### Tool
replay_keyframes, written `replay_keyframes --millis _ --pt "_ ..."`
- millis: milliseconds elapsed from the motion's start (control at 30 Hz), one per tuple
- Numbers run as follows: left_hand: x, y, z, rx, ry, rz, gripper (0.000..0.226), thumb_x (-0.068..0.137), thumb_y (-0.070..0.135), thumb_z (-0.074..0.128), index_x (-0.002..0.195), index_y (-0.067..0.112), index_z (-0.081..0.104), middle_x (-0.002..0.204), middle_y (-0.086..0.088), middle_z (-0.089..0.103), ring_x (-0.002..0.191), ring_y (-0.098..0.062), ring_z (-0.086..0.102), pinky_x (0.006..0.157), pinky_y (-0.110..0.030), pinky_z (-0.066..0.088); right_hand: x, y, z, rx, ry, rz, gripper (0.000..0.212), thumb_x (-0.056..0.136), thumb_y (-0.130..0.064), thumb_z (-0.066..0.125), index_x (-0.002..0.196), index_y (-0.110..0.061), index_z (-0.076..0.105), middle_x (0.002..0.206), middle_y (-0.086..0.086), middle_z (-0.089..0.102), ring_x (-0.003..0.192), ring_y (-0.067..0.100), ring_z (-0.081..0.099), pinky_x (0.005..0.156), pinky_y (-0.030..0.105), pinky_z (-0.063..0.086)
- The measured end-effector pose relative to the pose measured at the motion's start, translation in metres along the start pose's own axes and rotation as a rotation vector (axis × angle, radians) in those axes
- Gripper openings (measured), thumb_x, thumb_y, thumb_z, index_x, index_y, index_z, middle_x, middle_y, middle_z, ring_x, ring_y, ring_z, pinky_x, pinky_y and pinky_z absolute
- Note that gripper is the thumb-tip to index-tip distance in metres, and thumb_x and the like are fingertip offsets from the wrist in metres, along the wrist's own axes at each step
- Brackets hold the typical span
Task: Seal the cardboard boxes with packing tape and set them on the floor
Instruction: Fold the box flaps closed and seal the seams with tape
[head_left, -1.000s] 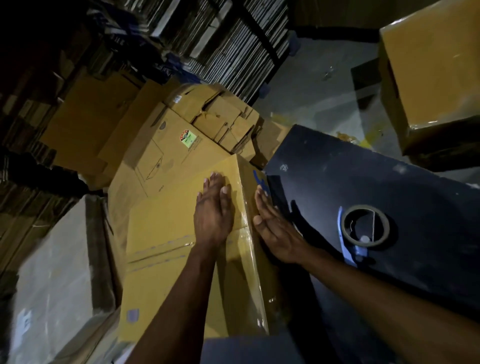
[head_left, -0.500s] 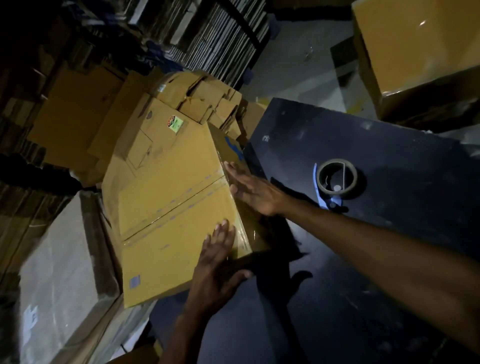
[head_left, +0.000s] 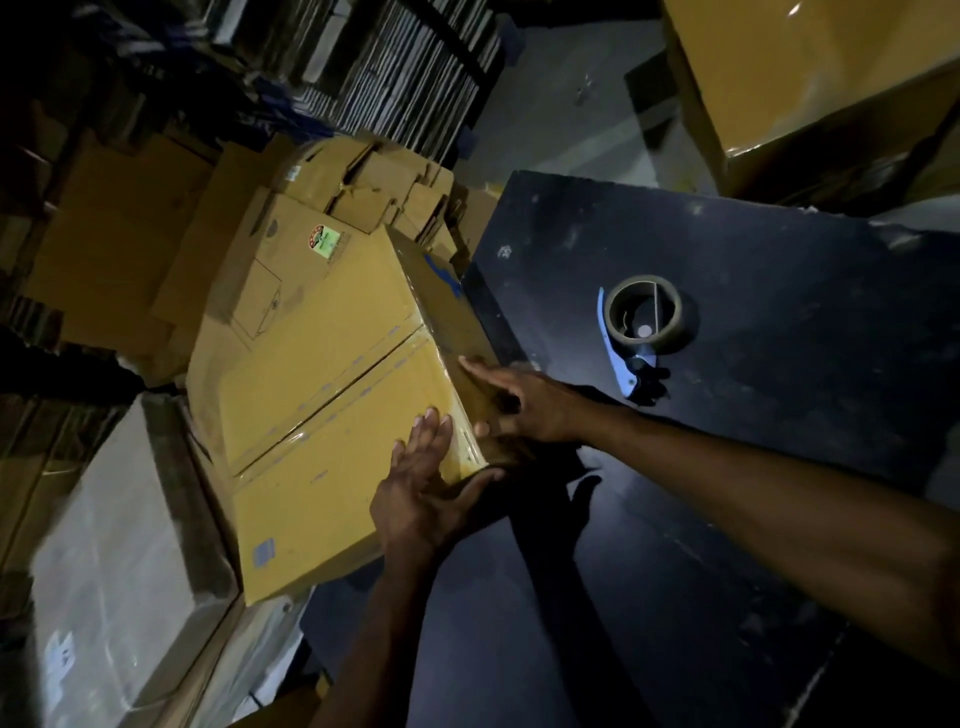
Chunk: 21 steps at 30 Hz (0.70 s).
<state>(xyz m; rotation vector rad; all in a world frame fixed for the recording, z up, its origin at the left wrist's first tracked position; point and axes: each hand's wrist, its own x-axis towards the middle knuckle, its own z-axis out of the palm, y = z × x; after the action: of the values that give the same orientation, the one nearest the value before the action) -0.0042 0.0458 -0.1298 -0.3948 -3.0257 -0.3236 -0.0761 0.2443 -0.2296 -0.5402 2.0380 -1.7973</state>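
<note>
Both hands are pressing flat, fingers spread, against a taped cardboard box (head_left: 332, 415) lying beside the black table (head_left: 779, 467): the left hand (head_left: 426, 499) cupping its near corner, the right hand (head_left: 524, 400) against its side, neither clenched. Tape dispenser (head_left: 644, 322) is sitting on the table.

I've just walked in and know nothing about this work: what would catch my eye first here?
Two bare hands press on a taped yellow cardboard box at centre: the left hand at its near corner, the right hand on its side. To the right, a tape roll lies on the dark table.
</note>
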Motion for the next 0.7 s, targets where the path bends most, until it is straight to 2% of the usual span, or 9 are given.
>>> replay_keyframes --millis 67,167,233,300,400,500,567,600,700 --pt "0.003 0.01 -0.009 -0.01 -0.075 -0.117 0.101 0.067 0.092 0.06 0.148 0.032 0.051 0.153 0.025 0.036 0.145 0.002 0.032 0.123 -0.03 0.027 -0.005 0.004 0.0 -0.001 0.01 0.026 0.09 0.09 -0.059 0.067 0.161 -0.04 0.016 0.168 -0.004 0.021 0.148 0.011 0.028 0.117 0.029 0.03" --pt "0.009 0.023 -0.018 0.064 -0.142 -0.263 0.094 0.066 0.079 0.077 0.149 0.045 0.05 0.15 0.034 0.033 0.147 -0.013 0.034 0.115 -0.032 0.04 -0.016 0.009 0.001 0.152 0.06 0.086 0.069 0.101 -0.052 0.055 0.16 -0.04 0.021 0.165 -0.004 0.029 0.145 0.006 0.032 0.119 0.03 0.029" --pt "0.012 0.033 -0.019 0.124 -0.134 -0.327 0.088 0.07 0.073 0.079 0.149 0.047 0.049 0.151 0.027 0.045 0.144 -0.021 0.046 0.11 -0.035 0.046 -0.023 0.012 0.006 0.386 0.065 0.141 0.062 0.107 -0.031 0.052 0.162 -0.029 0.023 0.164 0.001 0.032 0.148 0.009 0.031 0.117 0.024 0.032" --pt "0.013 0.042 -0.013 0.144 -0.106 -0.41 0.085 0.072 0.07 0.078 0.149 0.047 0.049 0.148 0.01 0.059 0.136 -0.028 0.057 0.106 -0.037 0.049 -0.03 0.014 0.013 0.494 0.041 0.168 0.067 0.103 -0.002 0.051 0.161 -0.017 0.021 0.165 0.009 0.029 0.152 0.017 0.026 0.105 0.012 0.037" --pt "0.013 0.054 -0.003 0.098 -0.027 -0.52 0.08 0.073 0.062 0.079 0.147 0.045 0.052 0.139 -0.005 0.066 0.124 -0.031 0.065 0.103 -0.04 0.05 -0.041 0.022 0.021 0.585 0.028 0.149 0.08 0.093 0.019 0.05 0.161 -0.011 0.019 0.165 0.012 0.026 0.154 0.023 0.022 0.101 0.014 0.044" --pt "0.015 0.063 -0.004 -0.04 0.061 -0.609 0.075 0.07 0.051 0.086 0.14 0.043 0.061 0.137 0.004 0.068 0.125 -0.02 0.065 0.11 -0.037 0.047 -0.043 0.028 0.029 0.56 0.061 0.165 0.081 0.095 -0.004 0.068 0.161 -0.02 0.024 0.163 0.003 0.031 0.152 0.015 0.027 0.114 0.022 0.037" --pt "0.016 0.064 -0.005 -0.121 0.086 -0.662 0.07 0.068 0.047 0.09 0.134 0.042 0.067 0.132 0.012 0.07 0.121 -0.01 0.066 0.112 -0.034 0.048 -0.046 0.026 0.034 0.537 0.075 0.155 0.085 0.092 -0.019 0.076 0.161 -0.023 0.025 0.162 -0.004 0.031 0.149 0.008 0.029 0.113 0.014 0.033" --pt "0.018 0.064 -0.007 -0.15 0.091 -0.684 0.067 0.068 0.049 0.091 0.131 0.041 0.069 0.129 0.015 0.071 0.119 -0.007 0.067 0.111 -0.033 0.049 -0.048 0.026 0.037 0.505 0.109 0.132 0.087 0.091 -0.023 0.078 0.161 -0.023 0.026 0.162 -0.004 0.032 0.148 0.007 0.03 0.11 0.01 0.033" --pt "0.018 0.058 -0.014 -0.216 0.122 -0.669 0.048 0.08 0.061 0.08 0.123 0.039 0.075 0.122 0.014 0.074 0.115 -0.008 0.068 0.104 -0.034 0.054 -0.052 0.027 0.048 0.376 0.223 0.092 0.081 0.087 -0.034 0.078 0.157 -0.025 0.038 0.16 -0.004 0.038 0.145 0.004 0.036 0.111 0.013 0.033"
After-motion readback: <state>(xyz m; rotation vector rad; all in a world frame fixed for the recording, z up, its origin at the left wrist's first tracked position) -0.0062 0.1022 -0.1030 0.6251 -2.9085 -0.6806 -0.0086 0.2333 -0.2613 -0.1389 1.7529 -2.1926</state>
